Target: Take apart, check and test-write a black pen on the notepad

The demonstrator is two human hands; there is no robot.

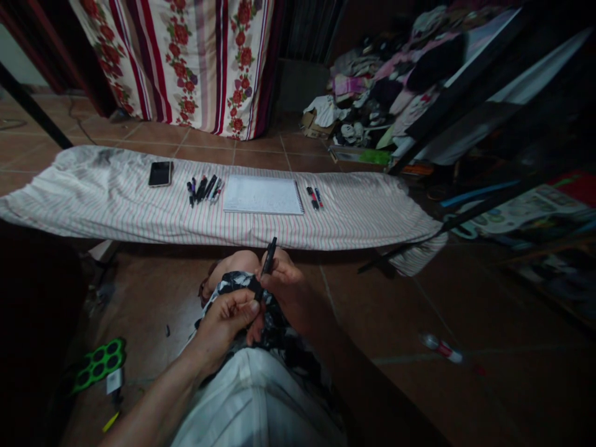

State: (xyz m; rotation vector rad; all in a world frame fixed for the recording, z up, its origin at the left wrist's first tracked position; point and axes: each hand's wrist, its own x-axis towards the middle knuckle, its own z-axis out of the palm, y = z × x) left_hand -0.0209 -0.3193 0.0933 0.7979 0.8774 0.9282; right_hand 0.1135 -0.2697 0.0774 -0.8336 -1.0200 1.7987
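Above my lap, my right hand [286, 277] is closed around a slim black pen [269, 256] that points up and away from me. My left hand [235, 311] pinches a dark end piece just below, in line with the pen; whether this is a separate cap or the same barrel I cannot tell. Beyond the hands, a spiral-bound pad [261, 194] with a pale page lies on the striped cloth. Several pens and markers [203, 189] lie to its left. A few more pens [315, 197] lie to its right.
A striped cloth [358, 211] covers the long low table ahead. On its left part lies a dark-screened phone [161, 174]. A bottle [441, 347] lies on the tiled floor at right, a green holed object [100, 363] at left. Clothes [372, 87] are heaped behind.
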